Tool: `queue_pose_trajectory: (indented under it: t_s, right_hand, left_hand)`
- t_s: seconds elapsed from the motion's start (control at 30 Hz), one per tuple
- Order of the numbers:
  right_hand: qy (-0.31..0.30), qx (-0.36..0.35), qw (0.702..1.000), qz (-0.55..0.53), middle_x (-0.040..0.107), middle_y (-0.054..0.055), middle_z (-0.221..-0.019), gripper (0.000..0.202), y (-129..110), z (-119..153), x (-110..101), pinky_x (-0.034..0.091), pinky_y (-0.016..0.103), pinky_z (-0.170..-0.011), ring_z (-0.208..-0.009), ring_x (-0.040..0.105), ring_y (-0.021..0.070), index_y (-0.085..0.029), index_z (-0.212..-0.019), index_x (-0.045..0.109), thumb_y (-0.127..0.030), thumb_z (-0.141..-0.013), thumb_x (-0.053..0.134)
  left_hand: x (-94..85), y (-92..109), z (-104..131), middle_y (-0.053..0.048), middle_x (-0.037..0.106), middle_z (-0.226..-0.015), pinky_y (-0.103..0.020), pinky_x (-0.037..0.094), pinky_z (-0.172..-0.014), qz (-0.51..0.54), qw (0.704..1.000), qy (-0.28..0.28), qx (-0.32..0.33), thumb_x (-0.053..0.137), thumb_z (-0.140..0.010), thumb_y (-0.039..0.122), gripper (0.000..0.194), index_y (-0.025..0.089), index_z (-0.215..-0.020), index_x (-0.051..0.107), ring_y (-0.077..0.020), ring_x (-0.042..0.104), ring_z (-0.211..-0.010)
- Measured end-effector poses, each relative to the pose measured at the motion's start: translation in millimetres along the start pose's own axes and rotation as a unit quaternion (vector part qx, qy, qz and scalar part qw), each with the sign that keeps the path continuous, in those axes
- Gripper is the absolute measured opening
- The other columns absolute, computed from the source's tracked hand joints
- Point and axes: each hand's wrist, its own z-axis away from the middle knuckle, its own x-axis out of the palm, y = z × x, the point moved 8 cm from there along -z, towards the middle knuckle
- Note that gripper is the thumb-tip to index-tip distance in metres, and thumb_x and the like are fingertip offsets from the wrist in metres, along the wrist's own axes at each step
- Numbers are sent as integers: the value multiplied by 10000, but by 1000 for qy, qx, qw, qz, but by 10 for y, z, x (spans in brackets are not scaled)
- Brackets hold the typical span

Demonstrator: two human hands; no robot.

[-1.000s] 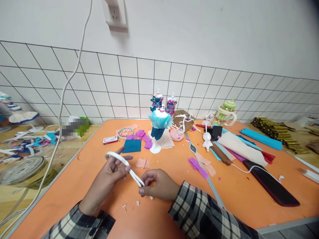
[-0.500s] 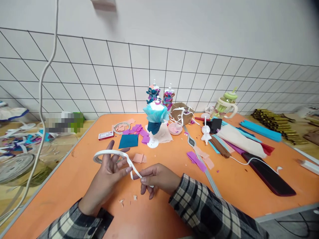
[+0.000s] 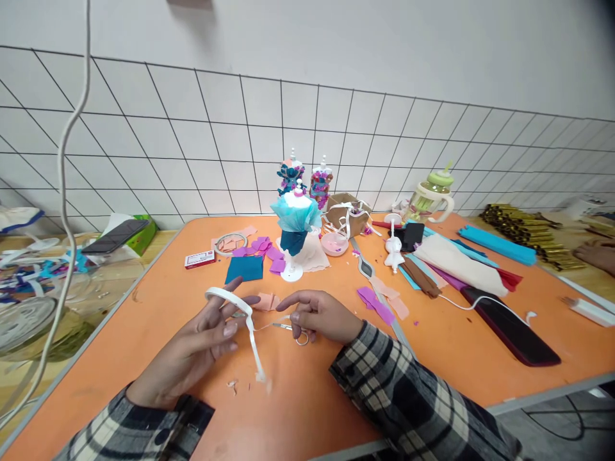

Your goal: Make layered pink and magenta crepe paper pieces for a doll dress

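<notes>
A roll of white double-sided tape (image 3: 230, 297) hangs round the fingers of my left hand (image 3: 204, 342), thumb bent in beside it. Its loose white strip dangles down over the table, the lower end blurred. In front of it, my right hand (image 3: 327, 317) is closed, with small scissors (image 3: 302, 339) at its fingers: the blades point left and one finger ring shows below. A thin pale strip runs from near the roll towards the right fingertips; whether they hold it is unclear. Beyond the hands stands a small dress form (image 3: 294, 240) in light and dark blue crepe paper.
Dark blue paper (image 3: 244, 269), a small red-and-white box (image 3: 200, 258) and purple pieces (image 3: 276, 256) lie behind my left hand. A brown box (image 3: 350, 221), a pink bowl (image 3: 335, 244), a white figure (image 3: 394, 253), a jug (image 3: 429, 197) and a power bank (image 3: 514, 330) are farther right.
My right hand has moved up and away from the tape strip, which now hangs free. The scissors have come into view at its fingers. The left hand has turned slightly with the roll.
</notes>
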Motion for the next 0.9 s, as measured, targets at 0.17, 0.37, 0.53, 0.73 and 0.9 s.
queue_pose_trajectory:
  t_s: [0.17,0.37,0.53,0.73,0.9]
  right_hand:
    - [-2,1,998,57,685,-6,-683,316,30,-15,47,457,204,-547,-531,534,76,-153,-1187,661,-217,-882,603]
    - [-84,-16,995,43,692,9,-737,363,0,41,212,473,194,-531,-567,555,84,-166,-1234,652,-311,-903,615]
    - [-71,-5,997,42,710,15,-754,385,-33,81,153,487,190,-491,-506,540,74,-171,-1245,629,-324,-892,609]
    - [53,-15,967,247,746,37,-886,359,4,20,-114,518,228,-604,-639,623,104,-186,-1270,612,-254,-919,570]
    - [138,-6,907,397,696,86,-1060,255,-21,51,-290,469,326,-815,-862,621,165,-152,-1121,656,-258,-891,624]
  left_hand:
    - [-97,89,-45,-43,637,-1337,-237,537,-832,-59,993,76,62,853,-751,296,1012,452,-1564,270,-197,606,-1075]
    - [4,167,-21,-30,539,-1394,-324,561,-842,-95,985,77,122,862,-733,284,1148,521,-1573,116,-146,605,-866]
    - [77,117,-1,-47,625,-1304,-276,547,-819,-65,994,29,77,896,-675,229,1156,468,-1575,211,-160,598,-889]
    - [26,61,5,-49,664,-1277,-220,537,-837,-44,998,26,43,881,-699,238,886,404,-1468,473,-158,621,-914]
    - [-62,102,4,-34,643,-1300,-244,548,-857,-65,991,87,79,879,-699,266,900,439,-1473,453,-189,614,-1002]
